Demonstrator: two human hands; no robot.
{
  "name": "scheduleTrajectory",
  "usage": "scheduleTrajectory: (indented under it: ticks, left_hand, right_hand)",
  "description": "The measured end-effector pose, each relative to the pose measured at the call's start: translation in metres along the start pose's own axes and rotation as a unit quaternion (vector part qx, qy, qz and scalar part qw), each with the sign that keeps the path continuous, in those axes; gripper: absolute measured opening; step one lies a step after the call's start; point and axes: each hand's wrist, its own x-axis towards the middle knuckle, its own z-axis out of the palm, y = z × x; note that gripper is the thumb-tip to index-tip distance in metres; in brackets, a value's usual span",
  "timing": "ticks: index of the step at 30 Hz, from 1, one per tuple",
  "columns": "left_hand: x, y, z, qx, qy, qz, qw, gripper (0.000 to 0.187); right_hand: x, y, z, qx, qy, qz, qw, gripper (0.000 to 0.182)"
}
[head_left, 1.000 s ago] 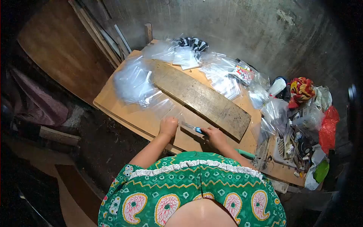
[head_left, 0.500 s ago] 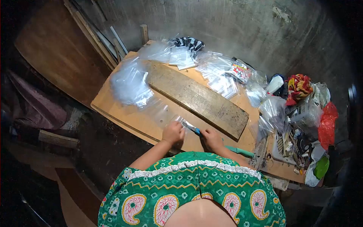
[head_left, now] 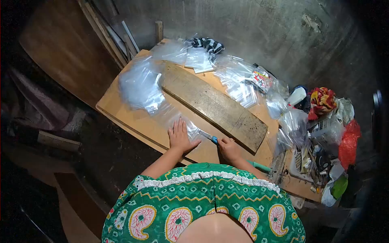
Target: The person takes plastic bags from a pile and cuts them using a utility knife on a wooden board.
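My left hand (head_left: 180, 137) lies flat with its fingers spread on clear plastic sheets (head_left: 170, 114) near the table's front edge. Closed around the blue handle of a cutter (head_left: 214, 139) is my right hand (head_left: 229, 149). The cutter's blade points left and touches or lies over the plastic beside my left thumb. A long wooden board (head_left: 214, 105) lies diagonally just beyond both hands. Further left, a pile of clear plastic bags (head_left: 142, 87) spreads over the tabletop (head_left: 121, 117).
More clear bags (head_left: 242, 85) lie behind the board. A green handle (head_left: 259, 166) is right of my right hand. At the right are a red plastic bag (head_left: 349, 143), a patterned cloth (head_left: 322, 101) and mixed tools. A concrete wall (head_left: 255, 32) stands behind.
My left hand has opened from a closed grip and now lies flat on the plastic. My right hand still holds the cutter, slightly further right. The view has shifted a little.
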Motion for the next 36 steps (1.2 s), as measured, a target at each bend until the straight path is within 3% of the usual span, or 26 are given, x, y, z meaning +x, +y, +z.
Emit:
scheduleTrajectory:
  ticks: [13,17,19,20,21,23,25,26,27,30,32,36]
  left_hand:
    - [-0.031,0.014,-0.007,-0.004,-0.008,0.011,1.0,0.11]
    - [-0.048,0.031,-0.029,0.032,-0.079,0.024,0.996,0.108]
    - [-0.058,0.036,-0.035,-0.036,-0.093,0.076,0.992,0.099]
    - [-0.06,0.038,-0.04,-0.028,-0.129,0.119,0.984,0.083]
    - [-0.056,0.035,-0.047,-0.029,-0.127,0.118,0.984,0.083]
    - [-0.041,0.022,-0.062,-0.265,-0.311,0.1,0.907,0.069]
    - [-0.025,0.008,-0.049,-0.226,-0.262,0.083,0.935,0.066]
    - [-0.012,-0.005,-0.023,-0.15,-0.067,0.07,0.984,0.07]
    - [-0.01,-0.01,-0.022,-0.067,0.132,0.052,0.988,0.075]
    - [-0.017,-0.018,-0.024,0.007,0.066,0.002,0.998,0.087]
    - [-0.025,-0.013,-0.029,0.011,0.041,0.008,0.999,0.091]
    - [-0.037,-0.007,-0.014,0.019,0.012,0.029,0.999,0.1]
  right_hand:
    - [0.078,-0.017,0.018,0.018,-0.048,-0.034,0.998,0.019]
    - [0.092,-0.015,0.021,0.016,-0.052,-0.028,0.998,0.018]
    - [0.089,-0.017,0.015,0.017,-0.056,-0.027,0.998,0.017]
    - [0.088,-0.017,0.01,0.016,-0.059,-0.024,0.998,0.016]
    - [0.086,-0.016,0.007,0.015,-0.058,-0.026,0.998,0.016]
    - [0.078,-0.013,0.005,0.019,-0.071,-0.03,0.997,0.014]
    - [0.07,-0.009,0.008,0.023,-0.057,-0.03,0.998,0.015]
    - [0.068,-0.009,0.006,0.029,-0.045,-0.039,0.998,0.015]
    - [0.065,-0.009,0.004,0.035,-0.033,-0.048,0.998,0.015]
    - [0.068,-0.01,0.007,0.015,-0.034,-0.04,0.999,0.016]
    - [0.074,-0.014,0.009,0.006,-0.082,-0.007,0.997,0.018]
    - [0.087,-0.02,0.012,0.003,-0.074,-0.015,0.997,0.019]
